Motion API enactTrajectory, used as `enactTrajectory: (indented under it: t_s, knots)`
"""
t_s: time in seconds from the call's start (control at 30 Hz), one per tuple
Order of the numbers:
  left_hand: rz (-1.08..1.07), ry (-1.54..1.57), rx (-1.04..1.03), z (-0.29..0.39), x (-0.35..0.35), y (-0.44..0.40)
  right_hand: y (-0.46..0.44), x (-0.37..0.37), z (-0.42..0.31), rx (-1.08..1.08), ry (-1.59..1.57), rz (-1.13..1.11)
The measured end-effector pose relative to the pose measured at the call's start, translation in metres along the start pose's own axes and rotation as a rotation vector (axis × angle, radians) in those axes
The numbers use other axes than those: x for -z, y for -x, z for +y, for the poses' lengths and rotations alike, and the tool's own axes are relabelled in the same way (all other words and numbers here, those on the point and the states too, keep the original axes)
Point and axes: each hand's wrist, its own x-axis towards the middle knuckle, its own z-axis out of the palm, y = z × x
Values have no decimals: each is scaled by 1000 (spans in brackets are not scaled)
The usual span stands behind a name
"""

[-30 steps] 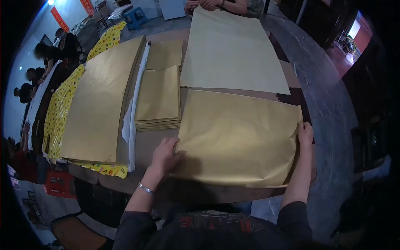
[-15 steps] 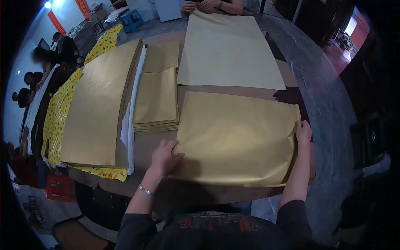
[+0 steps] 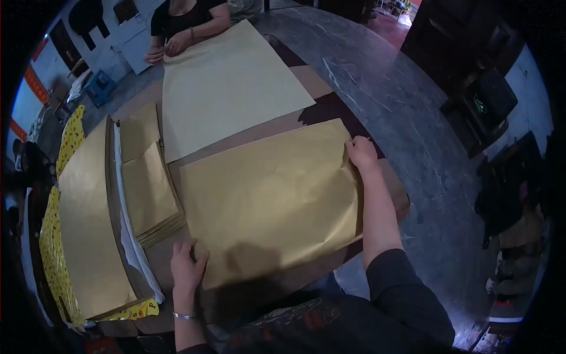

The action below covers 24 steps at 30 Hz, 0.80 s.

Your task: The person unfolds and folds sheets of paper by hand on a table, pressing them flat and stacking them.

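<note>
One big gold paper sheet (image 3: 271, 200) lies on one table (image 3: 162, 253)

The left hand (image 3: 188, 266) is at the sheet's left edge, its thumb a little away from its fingers; I cannot tell if this grip holds the paper. The right hand (image 3: 362, 154) has its grip pinched on the sheet's right edge. Left of the sheet sit two small gold paper piles (image 3: 150, 197), one just behind the other. Next comes one long white strip (image 3: 131, 236), then one big gold paper pile (image 3: 88, 236) on a yellow cloth (image 3: 53, 253). Past the gold sheet lies one pale sheet (image 3: 230, 85). At its far left corner are another person's two hands (image 3: 178, 43). Farther off stands one blue stool (image 3: 101, 88).
</note>
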Motion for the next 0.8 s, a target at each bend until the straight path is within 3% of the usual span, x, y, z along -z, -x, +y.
enactTrajectory:
  t_s: [0.07, 0.17, 0.57, 0.8]
  knots:
    - [-6, 4, 1, -3, -1, -1, 2, -3, 0, 4, -54, 86]
    - [12, -31, -53, -3, -2, -2, -1, -4, 1, 13, -40, 77]
    - [-4, -24, 47, 1, -2, 0, 4, -1, -4, -45, -64, 51]
    - [19, -56, -18, -1, 0, 1, 4, -1, -2, 45, 6, 85]
